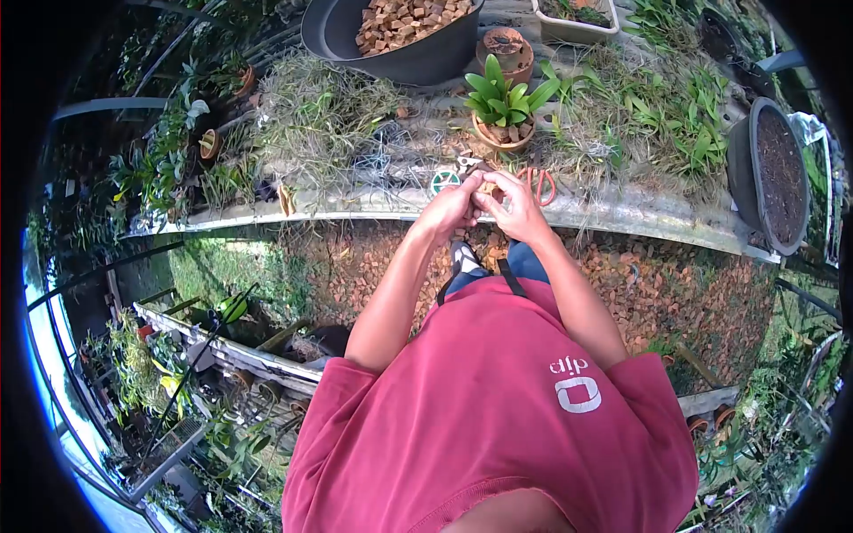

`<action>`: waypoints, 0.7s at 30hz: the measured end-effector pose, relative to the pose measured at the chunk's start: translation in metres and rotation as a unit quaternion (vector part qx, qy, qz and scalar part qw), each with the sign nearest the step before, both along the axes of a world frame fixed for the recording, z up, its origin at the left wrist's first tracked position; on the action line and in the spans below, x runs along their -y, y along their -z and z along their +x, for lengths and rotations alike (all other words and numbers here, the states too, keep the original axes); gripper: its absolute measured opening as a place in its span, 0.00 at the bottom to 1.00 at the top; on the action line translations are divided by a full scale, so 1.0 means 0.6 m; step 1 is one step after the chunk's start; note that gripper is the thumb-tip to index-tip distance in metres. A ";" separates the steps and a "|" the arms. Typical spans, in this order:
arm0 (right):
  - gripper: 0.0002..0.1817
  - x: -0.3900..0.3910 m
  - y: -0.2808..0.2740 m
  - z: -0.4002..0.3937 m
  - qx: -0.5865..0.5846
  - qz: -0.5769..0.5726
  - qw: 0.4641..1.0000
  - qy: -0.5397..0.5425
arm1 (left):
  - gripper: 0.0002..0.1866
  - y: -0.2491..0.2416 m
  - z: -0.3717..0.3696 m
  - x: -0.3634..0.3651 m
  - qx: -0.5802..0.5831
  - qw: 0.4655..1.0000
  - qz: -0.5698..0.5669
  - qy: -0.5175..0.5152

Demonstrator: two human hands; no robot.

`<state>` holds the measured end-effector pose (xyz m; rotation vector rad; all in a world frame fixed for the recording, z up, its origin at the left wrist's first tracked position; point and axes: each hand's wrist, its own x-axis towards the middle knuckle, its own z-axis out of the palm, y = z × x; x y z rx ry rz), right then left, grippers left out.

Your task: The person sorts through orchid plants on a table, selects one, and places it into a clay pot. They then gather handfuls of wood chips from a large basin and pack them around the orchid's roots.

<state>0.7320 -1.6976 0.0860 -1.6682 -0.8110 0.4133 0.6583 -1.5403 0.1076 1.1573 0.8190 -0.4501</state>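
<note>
My left hand (450, 210) and my right hand (517, 211) meet over the front edge of the bench, fingertips pinched together. Whatever they hold between the fingers is too small or hidden to make out. A green round spool (445, 181) lies just left of my fingers, and orange-red scissor-like handles (541, 186) are close to my right hand. A metal tool (468, 164), partly hidden, rests just beyond my fingertips. Behind them stands a leafy green plant (505, 96) in a clay pot (503, 142) topped with brown chunks.
A large black tub (391, 64) of brown cubes stands at the back beside stacked clay pots (506, 55). A pale planter (577, 32) is farther right. Dry roots and plants (324, 111) spread across the bench. A dark soil-filled pot (745, 178) stands at the right edge.
</note>
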 end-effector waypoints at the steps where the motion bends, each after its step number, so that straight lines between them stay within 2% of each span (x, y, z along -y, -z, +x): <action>1: 0.16 -0.006 -0.005 -0.014 0.039 -0.024 0.999 -0.001 | 0.27 0.004 -0.011 -0.006 0.015 0.999 -0.028 -0.006; 3: 0.14 -0.011 -0.017 -0.034 0.072 -0.093 0.993 -0.029 | 0.27 -0.002 -0.031 -0.013 0.039 0.995 -0.087 0.005; 4: 0.17 -0.009 -0.023 -0.042 0.126 -0.127 0.984 -0.019 | 0.27 -0.004 -0.037 -0.013 0.032 0.994 -0.100 0.013; 6: 0.20 0.003 -0.047 -0.042 0.146 -0.236 0.960 -0.048 | 0.27 -0.002 -0.055 -0.008 0.029 0.992 -0.122 0.026; 8: 0.19 0.016 -0.045 -0.043 0.141 -0.212 0.965 -0.058 | 0.26 -0.003 -0.063 0.004 0.048 0.982 -0.176 0.038; 10: 0.19 0.027 -0.061 -0.050 0.109 -0.226 0.967 -0.041 | 0.24 -0.008 -0.063 0.021 0.050 0.987 -0.154 0.025; 11: 0.18 0.029 -0.057 -0.055 0.126 -0.189 0.974 -0.020 | 0.22 -0.012 -0.059 0.028 0.043 0.988 -0.149 0.020; 14: 0.18 0.031 -0.042 -0.065 -0.005 -0.122 0.992 0.022 | 0.20 0.012 -0.048 0.033 0.091 0.982 -0.166 0.021; 21: 0.20 0.029 0.028 0.002 0.047 -0.076 0.993 0.075 | 0.21 0.015 0.022 0.071 0.052 0.993 -0.078 -0.065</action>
